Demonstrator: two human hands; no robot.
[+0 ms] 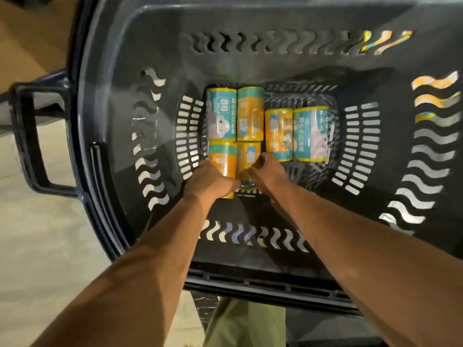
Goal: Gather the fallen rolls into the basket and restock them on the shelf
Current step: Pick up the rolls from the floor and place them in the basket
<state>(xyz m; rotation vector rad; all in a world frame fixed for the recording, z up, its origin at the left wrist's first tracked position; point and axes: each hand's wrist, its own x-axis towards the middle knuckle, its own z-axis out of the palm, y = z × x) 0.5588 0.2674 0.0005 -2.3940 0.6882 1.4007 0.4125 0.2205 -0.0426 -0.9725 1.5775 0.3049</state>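
Note:
Several orange-and-teal wrapped rolls lie on the floor of a deep dark plastic basket [120,101]. Two rolls [221,113] [250,113] lie side by side at the back left, two more [278,134] [310,134] at the right. Both my arms reach down into the basket. My left hand [209,181] grips the near-left roll [221,156]. My right hand [266,171] curls round the roll [248,156] beside it, fingers over its top. Both held rolls touch the basket floor.
The basket's walls have wavy slots, and its handle [32,139] sticks out at the left. Light floor tiles [37,234] lie left of the basket. Colourful packaging [436,96] shows through the right wall's slots. My green trouser leg [240,324] is below the near rim.

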